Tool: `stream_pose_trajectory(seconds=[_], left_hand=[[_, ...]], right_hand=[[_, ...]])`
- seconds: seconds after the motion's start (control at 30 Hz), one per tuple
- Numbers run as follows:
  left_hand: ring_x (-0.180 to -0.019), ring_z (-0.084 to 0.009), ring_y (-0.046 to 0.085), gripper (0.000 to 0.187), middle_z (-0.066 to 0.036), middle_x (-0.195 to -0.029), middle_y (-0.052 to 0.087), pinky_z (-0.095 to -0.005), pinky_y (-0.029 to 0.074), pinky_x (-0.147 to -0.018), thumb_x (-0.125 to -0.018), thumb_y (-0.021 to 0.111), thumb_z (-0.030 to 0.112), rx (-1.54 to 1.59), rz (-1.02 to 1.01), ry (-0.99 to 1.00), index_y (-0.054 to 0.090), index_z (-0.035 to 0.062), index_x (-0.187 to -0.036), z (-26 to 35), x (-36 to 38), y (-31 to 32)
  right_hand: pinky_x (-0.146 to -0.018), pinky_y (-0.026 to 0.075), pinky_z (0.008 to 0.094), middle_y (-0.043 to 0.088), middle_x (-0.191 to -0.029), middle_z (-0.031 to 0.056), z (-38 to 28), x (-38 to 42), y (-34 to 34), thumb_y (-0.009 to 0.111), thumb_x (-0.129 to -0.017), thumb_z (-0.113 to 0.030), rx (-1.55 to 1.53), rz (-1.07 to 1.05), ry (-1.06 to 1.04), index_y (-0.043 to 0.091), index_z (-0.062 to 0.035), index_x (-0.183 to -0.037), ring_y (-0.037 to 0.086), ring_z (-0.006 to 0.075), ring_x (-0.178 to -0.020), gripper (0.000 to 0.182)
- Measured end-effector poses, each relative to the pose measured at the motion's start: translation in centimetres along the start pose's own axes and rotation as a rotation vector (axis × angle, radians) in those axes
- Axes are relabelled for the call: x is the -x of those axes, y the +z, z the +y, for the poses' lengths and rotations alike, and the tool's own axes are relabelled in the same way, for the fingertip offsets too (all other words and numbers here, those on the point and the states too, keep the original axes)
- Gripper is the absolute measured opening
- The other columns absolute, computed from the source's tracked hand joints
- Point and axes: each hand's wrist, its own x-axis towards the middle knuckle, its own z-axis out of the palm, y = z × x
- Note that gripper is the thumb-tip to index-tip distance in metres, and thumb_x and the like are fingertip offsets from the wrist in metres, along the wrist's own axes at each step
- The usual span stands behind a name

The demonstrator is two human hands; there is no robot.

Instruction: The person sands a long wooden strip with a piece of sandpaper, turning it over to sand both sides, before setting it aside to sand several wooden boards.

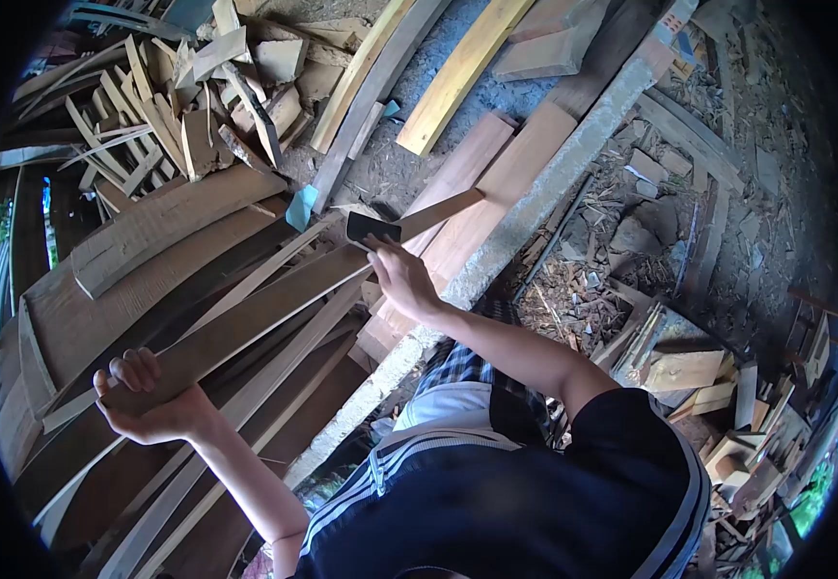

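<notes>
A long, narrow wooden board (245, 333) runs diagonally from lower left to upper right in front of me. My left hand (153, 400) grips it near the lower-left end, fingers curled over one edge. Farther up, my right hand (401, 280) holds a piece of black sandpaper (372, 228) against the board's face, thumb and fingers closed on it. The underside of the sandpaper is hidden. Beyond my right hand, the board's far end lies over wide reddish planks (535, 145).
A rough concrete beam (506, 246) crosses diagonally between me and the planks. Scrap wood (235, 87) is heaped at upper left, with more offcuts (699, 372) at right. Several long strips (255, 415) lie under the board. Yellowish lumber (462, 77) rests on the ground beyond.
</notes>
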Motion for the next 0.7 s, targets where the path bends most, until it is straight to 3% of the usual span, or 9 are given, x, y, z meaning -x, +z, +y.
stream_pose_trajectory(seconds=[0.17,0.3,0.33,0.43,0.47,0.5,0.53,0.63,0.7], left_hand=[[-0.054,-0.0092,0.031,0.028,0.001,-0.063,0.036,-0.0240,0.029,-0.051,-0.088,0.050,0.034,-0.070,0.056,-0.001,0.057,0.0066,-0.093,0.4,0.3,0.3],[-0.055,-0.0101,0.032,0.029,0.000,-0.065,0.037,-0.0244,0.031,-0.052,-0.088,0.047,0.033,-0.131,0.051,-0.018,0.055,0.0054,-0.093,1.1,0.4,-0.4],[-0.055,-0.0101,0.032,0.029,0.000,-0.065,0.037,-0.0244,0.031,-0.052,-0.088,0.047,0.033,-0.137,0.062,-0.022,0.055,0.0054,-0.093,1.0,0.6,0.0],[-0.056,-0.0115,0.034,0.027,-0.001,-0.066,0.037,-0.0252,0.034,-0.054,-0.088,0.046,0.031,-0.224,0.227,-0.013,0.054,0.0052,-0.090,1.0,0.9,3.0],[-0.056,-0.0130,0.034,0.025,-0.002,-0.065,0.037,-0.0257,0.034,-0.054,-0.086,0.048,0.030,-0.293,0.338,0.024,0.053,0.0050,-0.088,0.7,1.0,4.4],[-0.056,-0.0144,0.034,0.023,-0.002,-0.064,0.038,-0.0263,0.033,-0.055,-0.083,0.050,0.028,-0.361,0.449,0.063,0.052,0.0049,-0.085,0.5,0.9,5.1],[-0.057,-0.0145,0.035,0.024,-0.003,-0.063,0.037,-0.0267,0.033,-0.054,-0.082,0.050,0.027,-0.232,0.203,-0.025,0.053,0.0040,-0.087,1.6,0.8,3.0],[-0.057,-0.0142,0.034,0.024,-0.004,-0.064,0.038,-0.0272,0.032,-0.055,-0.081,0.052,0.028,-0.428,0.428,0.105,0.052,0.0041,-0.087,0.7,0.7,6.2],[-0.056,-0.0131,0.032,0.023,-0.004,-0.063,0.035,-0.0270,0.031,-0.055,-0.080,0.053,0.028,-0.323,0.249,0.023,0.048,0.0055,-0.082,1.1,0.2,5.3]], right_hand=[[-0.066,0.050,0.0454,0.063,-0.093,0.0226,11.9,-3.2,-0.2,0.053,-0.087,-0.011,0.247,-0.232,0.459,0.057,0.0020,-0.082,0.063,0.0368,-0.079,0.014],[-0.068,0.051,0.0491,0.061,-0.100,0.0250,8.0,-1.8,-0.8,0.052,-0.092,-0.019,0.108,-0.140,0.242,0.060,-0.0018,-0.097,0.062,0.0434,-0.082,0.019],[-0.076,0.049,0.0507,0.061,-0.107,0.0236,7.9,-1.0,0.0,0.052,-0.092,-0.019,0.148,-0.049,0.039,0.058,-0.0026,-0.105,0.059,0.0445,-0.094,0.022],[-0.073,0.047,0.0516,0.061,-0.107,0.0209,11.5,-0.6,0.4,0.052,-0.092,-0.019,0.315,-0.024,0.040,0.056,-0.0024,-0.093,0.060,0.0422,-0.091,0.018],[-0.066,0.048,0.0506,0.063,-0.094,0.0202,13.4,-1.7,0.2,0.051,-0.092,-0.019,0.312,-0.108,0.285,0.055,-0.0019,-0.083,0.061,0.0409,-0.082,0.020],[-0.076,0.048,0.0488,0.062,-0.088,0.0173,16.7,-2.3,0.3,0.051,-0.089,-0.014,0.308,-0.183,0.374,0.054,-0.0022,-0.084,0.059,0.0401,-0.075,0.014],[-0.076,0.047,0.0493,0.062,-0.088,0.0192,18.6,-2.5,0.4,0.050,-0.090,-0.014,0.318,-0.158,0.382,0.056,-0.0014,-0.086,0.059,0.0411,-0.076,0.014],[-0.088,0.046,0.0483,0.062,-0.100,0.0245,16.4,-2.5,-0.3,0.048,-0.092,-0.016,0.260,-0.180,0.447,0.060,0.0024,-0.100,0.060,0.0424,-0.093,0.024],[-0.093,0.045,0.0462,0.061,-0.108,0.0254,14.0,-1.4,-0.8,0.048,-0.093,-0.017,0.208,-0.077,0.272,0.060,0.0027,-0.105,0.058,0.0424,-0.101,0.026]])
